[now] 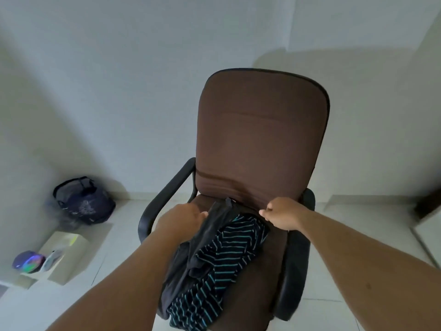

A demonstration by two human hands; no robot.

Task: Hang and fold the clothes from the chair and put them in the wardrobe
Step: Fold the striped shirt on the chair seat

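Note:
A brown office chair (262,130) with black armrests stands in front of me. On its seat lie a dark grey garment (191,254) and, partly under it, a black shirt with teal and white stripes (226,259). My left hand (181,219) grips the dark garment's upper left edge near the seat's back. My right hand (282,215) pinches the same garment's upper right edge. Both hands are level with each other, just below the backrest. The wardrobe is not in view.
A dark bag (83,201) sits on the tiled floor against the wall at left. Nearer me at left is a pale box (63,256) with a dark cap (27,261) and small items on it. A white furniture edge (427,237) shows at right.

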